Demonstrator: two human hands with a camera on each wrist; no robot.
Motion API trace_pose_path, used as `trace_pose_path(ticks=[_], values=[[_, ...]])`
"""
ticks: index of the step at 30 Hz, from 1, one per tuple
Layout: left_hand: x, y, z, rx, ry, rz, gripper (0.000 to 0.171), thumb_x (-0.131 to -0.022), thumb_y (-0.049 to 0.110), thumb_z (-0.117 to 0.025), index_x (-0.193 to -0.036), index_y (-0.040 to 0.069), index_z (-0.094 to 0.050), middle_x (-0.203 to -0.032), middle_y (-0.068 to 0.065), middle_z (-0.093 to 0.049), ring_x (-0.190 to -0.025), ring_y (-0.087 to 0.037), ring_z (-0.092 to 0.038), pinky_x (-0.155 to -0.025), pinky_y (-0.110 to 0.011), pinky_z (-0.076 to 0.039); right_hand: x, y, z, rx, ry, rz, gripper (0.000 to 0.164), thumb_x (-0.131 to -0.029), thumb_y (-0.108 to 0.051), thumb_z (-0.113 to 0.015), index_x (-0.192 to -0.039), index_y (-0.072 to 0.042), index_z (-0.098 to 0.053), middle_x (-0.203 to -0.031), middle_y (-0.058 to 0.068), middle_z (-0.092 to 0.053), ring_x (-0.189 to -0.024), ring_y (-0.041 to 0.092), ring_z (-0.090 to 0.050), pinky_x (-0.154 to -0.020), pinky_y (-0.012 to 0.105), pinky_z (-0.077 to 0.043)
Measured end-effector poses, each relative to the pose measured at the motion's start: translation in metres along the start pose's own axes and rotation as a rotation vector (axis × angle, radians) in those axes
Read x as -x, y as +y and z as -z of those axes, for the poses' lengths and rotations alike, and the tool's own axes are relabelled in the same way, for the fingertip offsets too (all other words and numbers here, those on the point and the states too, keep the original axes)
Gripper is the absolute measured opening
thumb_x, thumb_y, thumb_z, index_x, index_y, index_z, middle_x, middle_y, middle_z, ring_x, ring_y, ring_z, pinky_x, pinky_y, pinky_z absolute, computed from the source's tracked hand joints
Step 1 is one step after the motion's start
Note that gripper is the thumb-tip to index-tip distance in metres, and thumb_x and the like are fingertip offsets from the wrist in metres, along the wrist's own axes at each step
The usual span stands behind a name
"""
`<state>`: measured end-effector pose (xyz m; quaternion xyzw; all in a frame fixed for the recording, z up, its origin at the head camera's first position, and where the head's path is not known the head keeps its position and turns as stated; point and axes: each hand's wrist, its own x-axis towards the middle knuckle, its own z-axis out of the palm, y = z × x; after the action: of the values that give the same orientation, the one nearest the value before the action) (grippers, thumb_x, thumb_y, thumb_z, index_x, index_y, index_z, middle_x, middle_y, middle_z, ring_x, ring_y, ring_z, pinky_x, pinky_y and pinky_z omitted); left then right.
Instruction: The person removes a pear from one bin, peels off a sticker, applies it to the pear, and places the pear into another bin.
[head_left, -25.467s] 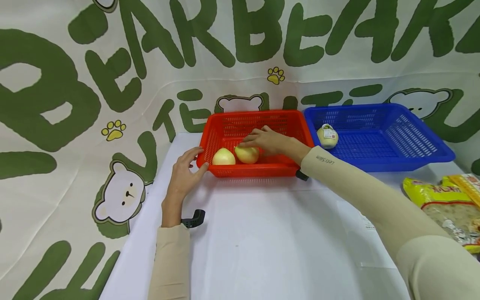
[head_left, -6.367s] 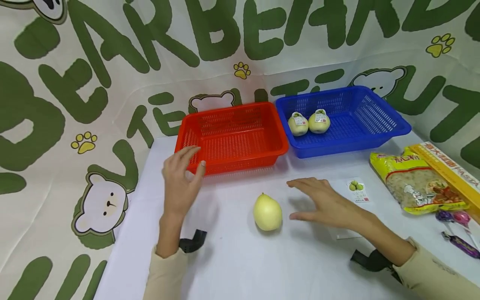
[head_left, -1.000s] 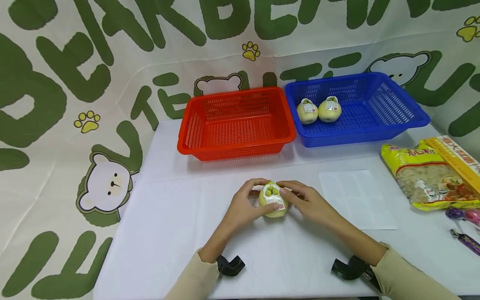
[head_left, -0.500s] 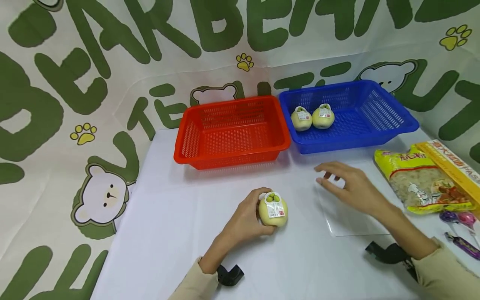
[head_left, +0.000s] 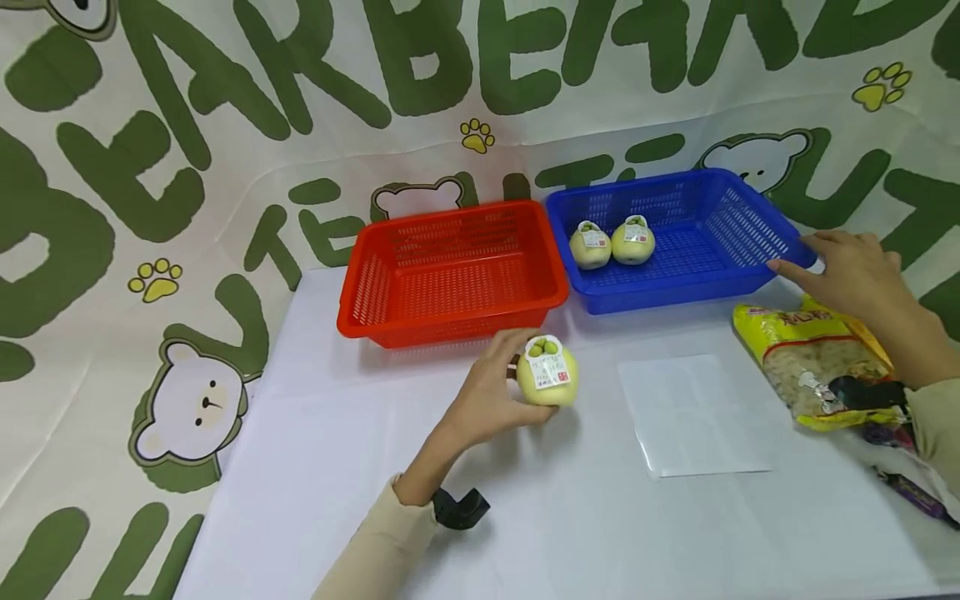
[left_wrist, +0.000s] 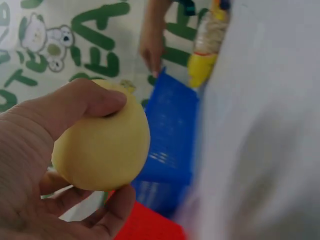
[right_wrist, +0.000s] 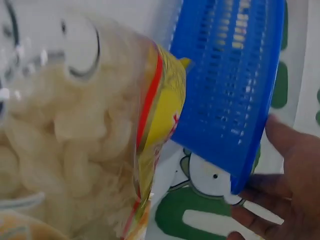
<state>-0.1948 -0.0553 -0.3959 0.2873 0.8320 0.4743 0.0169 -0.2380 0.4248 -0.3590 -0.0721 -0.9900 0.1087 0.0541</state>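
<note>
My left hand [head_left: 487,396] holds a yellow-green pear [head_left: 551,390] above the white table, thumb on one side and fingers on the other. A white label [head_left: 550,369] with a green fruit picture is on the pear's front. In the left wrist view the pear [left_wrist: 102,142] shows its bare side. My right hand [head_left: 862,275] grips the right corner of the blue basket [head_left: 675,287]; in the right wrist view its thumb and fingers lie about the corner of the basket [right_wrist: 225,85]. Two labelled pears, a left pear [head_left: 590,247] and a right pear [head_left: 633,242], sit at the basket's left end.
A red basket [head_left: 450,321] stands left of the blue one, touching or nearly so. A clear sheet [head_left: 693,417] lies on the table. At the right are a yellow food bag [head_left: 810,358], partly under my right forearm, and wrapped sweets [head_left: 918,497].
My right hand has left the held pear and moved right to the blue basket's corner. The left hand has lifted the labelled pear slightly. Much earlier, two pears lay in the red basket.
</note>
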Motion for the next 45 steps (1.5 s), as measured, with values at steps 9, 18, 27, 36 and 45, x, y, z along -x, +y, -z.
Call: trace_pose_path(ticks=[9,18,27,36,45], values=[[-0.094,0.051,0.016,-0.017,0.037,-0.121,0.087,-0.068,0.018,-0.086,-0.145,0.013,-0.045,-0.136,-0.002,-0.046,-0.114,-0.013,-0.049,-0.091,-0.026,-0.049,-0.007,0.009,-0.002,0.002,-0.049,-0.023,0.091,-0.097,-0.066,-0.041,-0.143,0.013,-0.038,-0.149,0.038,-0.024,-0.13,0.063,-0.019,-0.093,0.077,-0.022],[-0.212,0.075,-0.014,-0.181,-0.052,-0.079,0.093,-0.071,0.028,-0.084,-0.15,0.014,-0.036,-0.141,-0.001,-0.042,-0.11,-0.012,-0.048,-0.084,-0.019,-0.046,-0.009,0.012,0.001,-0.054,-0.044,0.016,0.086,-0.099,-0.061,-0.045,-0.143,0.013,-0.039,-0.148,0.038,-0.024,-0.129,0.062,-0.019,-0.09,0.074,-0.022],[-0.312,0.061,-0.074,-0.327,-0.22,-0.022,0.095,-0.076,0.039,-0.081,-0.153,0.013,-0.031,-0.147,-0.001,-0.035,-0.107,-0.01,-0.044,-0.078,-0.017,-0.046,-0.008,0.012,-0.003,-0.071,-0.02,0.023,0.085,-0.097,-0.059,-0.051,-0.141,0.012,-0.043,-0.146,0.038,-0.028,-0.129,0.062,-0.02,-0.089,0.074,-0.025],[-0.347,0.05,-0.111,-0.729,-0.258,0.08,0.097,-0.077,0.066,-0.072,-0.157,0.031,-0.029,-0.156,0.012,-0.031,-0.135,-0.013,-0.036,-0.104,-0.036,-0.03,-0.006,0.01,-0.007,-0.082,0.001,0.035,0.083,-0.097,-0.058,-0.052,-0.14,0.013,-0.045,-0.143,0.038,-0.031,-0.128,0.062,-0.022,-0.087,0.074,-0.025],[-0.364,0.019,-0.133,-0.846,-0.335,0.124,0.092,-0.08,0.062,-0.073,-0.156,0.03,-0.033,-0.152,0.011,-0.038,-0.131,-0.015,-0.034,-0.108,-0.044,-0.017,-0.006,0.013,-0.015,-0.076,0.015,0.014,0.084,-0.096,-0.06,-0.051,-0.142,0.01,-0.044,-0.146,0.036,-0.031,-0.127,0.06,-0.024,-0.087,0.071,-0.027]])
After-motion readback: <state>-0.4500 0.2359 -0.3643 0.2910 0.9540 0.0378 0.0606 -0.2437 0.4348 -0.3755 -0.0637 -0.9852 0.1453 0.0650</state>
